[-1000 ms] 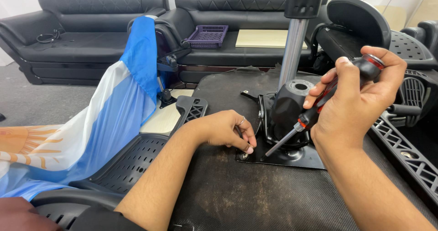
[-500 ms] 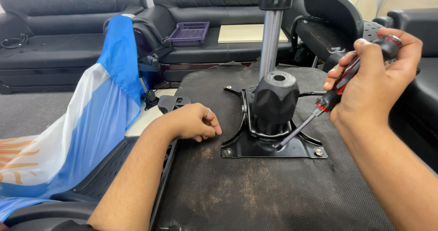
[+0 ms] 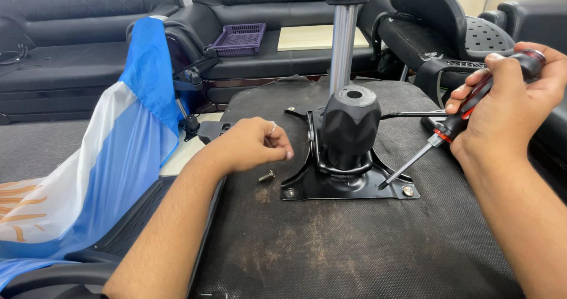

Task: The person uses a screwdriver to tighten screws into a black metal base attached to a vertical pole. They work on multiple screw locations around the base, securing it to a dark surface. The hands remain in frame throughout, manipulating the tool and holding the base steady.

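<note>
Setting: black quilted leather sofas (image 3: 88, 15) stand along the back, with a purple plastic basket (image 3: 239, 38) on one seat and grey floor in front.
Work surface: the dark fabric underside of an overturned chair seat (image 3: 366, 246) fills the lower middle of the view, worn and dusty in patches.
Mechanism: a black metal chair base plate (image 3: 307, 187) lies flat on the seat underside, with a black tapered hub (image 3: 351, 125) rising from its middle and a chrome column (image 3: 342, 45) upright behind it.
Plate bolts: one bolt head (image 3: 407, 190) sits in the plate's near right corner, another (image 3: 289, 192) in the near left corner.
Right hand: the right hand (image 3: 508, 110) is closed around the red-and-black handle of a screwdriver (image 3: 449, 131), thumb and fingers wrapped on it.
Screwdriver: it slants down to the left; its tip rests on the plate just beside the right corner bolt.
Left hand: the left hand (image 3: 251, 142) hovers knuckles up, fingers curled loosely inward, a ring on one finger; whether it pinches anything cannot be told.
Loose bolt: a small bolt (image 3: 266, 175) lies on the fabric just below the left hand, near the plate's left edge, apart from both.
Left side: a blue-and-white cloth (image 3: 112, 157) drapes over a chair beside the seat.
Right back: black chair parts (image 3: 449, 21) are stacked behind the right hand.
</note>
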